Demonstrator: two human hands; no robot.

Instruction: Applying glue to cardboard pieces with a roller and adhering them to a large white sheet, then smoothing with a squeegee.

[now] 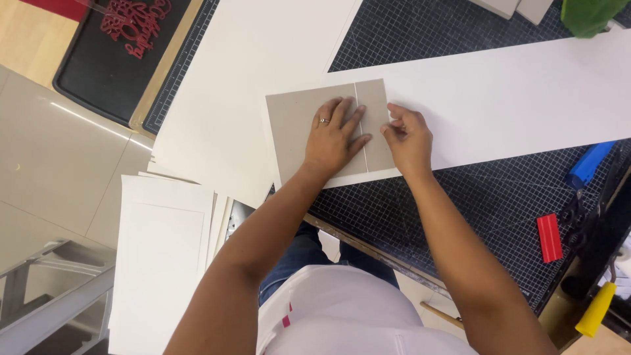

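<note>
We find two grey boards lying side by side on a long white sheet (513,98), itself spread across the gridded cutting mat (499,197) on the desk. The large grey board (296,131) sits to the left; the narrow grey strip (374,105) lies just beside it, a thin white gap between them. Our left hand (335,138) rests flat, fingers spread, across both boards. Our right hand (409,139) has its fingers curled, fingertips pressing the strip's right edge. Near the desk's right edge we note a red block (549,238), a blue tool (590,164) and a yellow handle (595,310). Stacked white sheets (164,263) lie lower left.
</note>
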